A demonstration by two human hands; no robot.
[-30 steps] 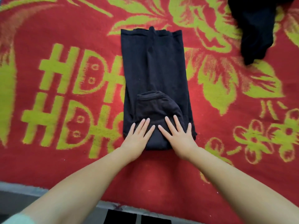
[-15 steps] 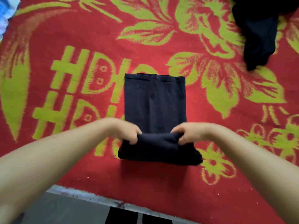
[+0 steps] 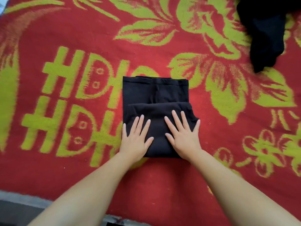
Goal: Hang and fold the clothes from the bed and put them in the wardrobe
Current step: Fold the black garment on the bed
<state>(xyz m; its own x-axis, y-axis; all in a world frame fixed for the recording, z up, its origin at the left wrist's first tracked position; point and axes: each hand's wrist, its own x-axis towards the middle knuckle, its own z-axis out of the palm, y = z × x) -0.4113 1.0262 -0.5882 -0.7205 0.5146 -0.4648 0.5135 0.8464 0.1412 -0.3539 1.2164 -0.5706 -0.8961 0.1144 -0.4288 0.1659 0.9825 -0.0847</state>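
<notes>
Left hand: the left hand (image 3: 136,139) lies flat with its fingers straight and spread, palm down on the near left part of the folded garment, little finger at the garment's left edge.
Right hand: the right hand (image 3: 184,134) is likewise flat and spread, pressing the near right part, fingertips pointing away from the person.
Folded garment: the dark folded garment (image 3: 154,93) sits on the bed between and under the 2 hands; a thicker folded layer lies over its near half, and a flat single band with a seamed edge shows at the far side.
Bedspread: the red bedspread (image 3: 65,168) carries yellow-green leaves, flowers and block characters, and the garment rests near its middle.
Other clothing: a second dark garment (image 3: 263,30) lies crumpled at the far right corner, well apart from the hands.
Bed edge: a grey strip (image 3: 24,199) runs along the near left side.
</notes>
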